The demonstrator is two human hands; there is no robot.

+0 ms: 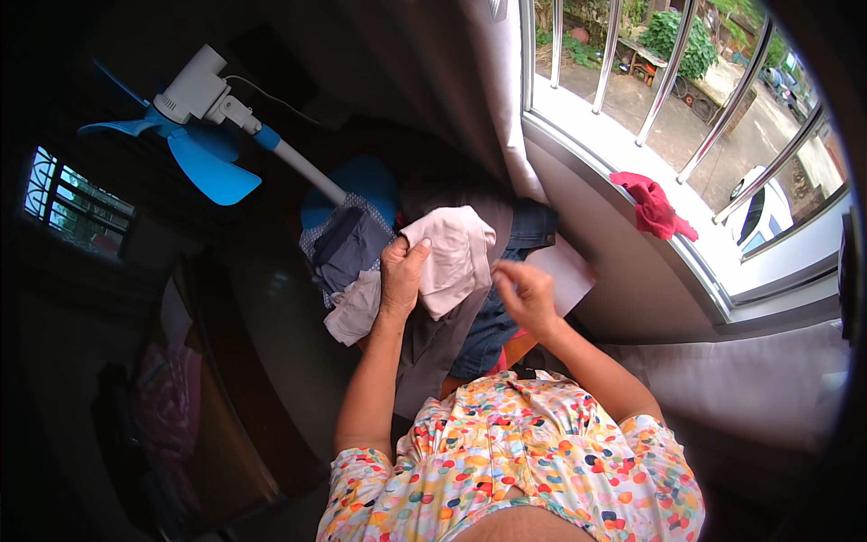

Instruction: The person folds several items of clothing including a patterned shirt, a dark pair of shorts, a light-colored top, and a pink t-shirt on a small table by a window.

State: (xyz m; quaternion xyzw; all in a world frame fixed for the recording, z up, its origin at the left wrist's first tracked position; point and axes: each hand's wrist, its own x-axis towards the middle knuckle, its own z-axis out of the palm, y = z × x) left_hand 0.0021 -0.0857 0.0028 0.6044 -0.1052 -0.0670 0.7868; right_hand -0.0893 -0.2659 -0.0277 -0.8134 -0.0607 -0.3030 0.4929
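Note:
A pale pink cloth garment with a banded hem is in my left hand, the thumb lying on top of it. Close to the garment's right edge is my right hand, slightly blurred, its thumb and forefinger brought together. Whether those fingertips pinch the edge or a thread is too small to tell. Beneath the hands lie grey-brown trousers and dark blue jeans. To the left, a dark grey garment rests on patterned cloth, with another pale pink cloth below it.
A fan with bare blue blades stands at upper left on a pale pole. A red cloth lies on the sill of the barred window. A grey curtain hangs beside it. A wooden bench-like piece holds pink striped cloth.

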